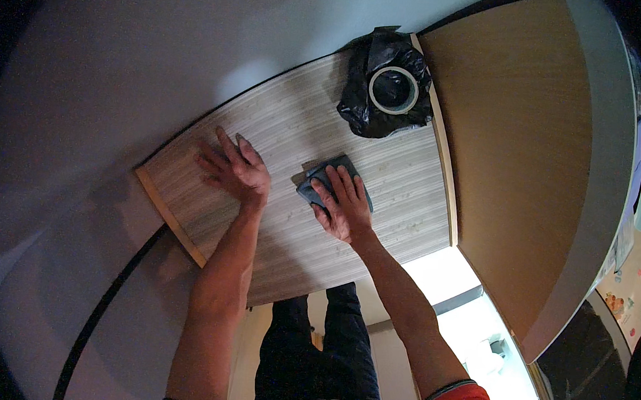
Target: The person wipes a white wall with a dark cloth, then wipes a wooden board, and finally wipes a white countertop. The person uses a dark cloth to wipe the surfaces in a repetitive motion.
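My right hand (344, 204) lies palm down on a folded blue-grey cloth (341, 165), pressing it against a wood-grain board (399, 183) with small dark specks. To its left, my left hand (239, 166) is raised with the fingers spread and holds nothing; whether it touches the board I cannot tell. A roll of tape (373, 100) sits on a crumpled black plastic bag (365, 119) at the board's upper right corner.
A pale wall (140, 65) runs along the board's far and left sides. At the right stands a large brown panel (513, 158) with a grey edge. Light-coloured edging (169, 217) borders the board's left end. A dark strip (113, 297) curves down at lower left.
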Available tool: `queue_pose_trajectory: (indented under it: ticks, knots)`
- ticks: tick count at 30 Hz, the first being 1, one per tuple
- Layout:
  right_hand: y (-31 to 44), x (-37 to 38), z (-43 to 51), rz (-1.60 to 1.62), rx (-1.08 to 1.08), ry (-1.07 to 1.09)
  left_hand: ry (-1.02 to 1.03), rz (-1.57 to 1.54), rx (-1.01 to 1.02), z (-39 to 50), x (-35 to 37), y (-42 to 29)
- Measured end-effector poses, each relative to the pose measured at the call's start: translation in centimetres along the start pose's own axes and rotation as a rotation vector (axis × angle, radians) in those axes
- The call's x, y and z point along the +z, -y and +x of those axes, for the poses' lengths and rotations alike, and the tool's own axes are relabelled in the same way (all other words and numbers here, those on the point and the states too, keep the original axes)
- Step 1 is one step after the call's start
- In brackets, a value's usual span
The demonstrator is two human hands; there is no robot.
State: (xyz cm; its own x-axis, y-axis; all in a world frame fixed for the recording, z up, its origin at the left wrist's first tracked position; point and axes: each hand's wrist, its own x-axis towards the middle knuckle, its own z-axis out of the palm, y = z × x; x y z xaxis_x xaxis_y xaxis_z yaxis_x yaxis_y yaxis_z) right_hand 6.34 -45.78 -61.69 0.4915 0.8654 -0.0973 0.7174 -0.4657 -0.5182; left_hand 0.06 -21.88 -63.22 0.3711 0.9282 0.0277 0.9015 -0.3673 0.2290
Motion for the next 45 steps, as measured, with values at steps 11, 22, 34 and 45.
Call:
queue_pose_trajectory:
  ticks: [11, 22, 34, 45]
  knots:
    - [0.25, -0.14, -0.14, -0.006, 0.005, -0.014, 0.021, -0.010, -0.008, -0.23, -0.22, 0.04]
    - [0.00, 0.17, -0.08, -0.008, 0.005, -0.019, 0.012, -0.027, 0.017, -0.20, -0.01, 0.33]
    - [-0.11, 0.40, -0.18, -0.024, 0.001, -0.041, 0.036, -0.144, -0.051, -0.07, 0.67, 0.48]
    - [0.05, 0.00, -0.13, -0.045, -0.006, -0.048, 0.029, -0.047, 0.000, -0.26, -0.19, -0.09]
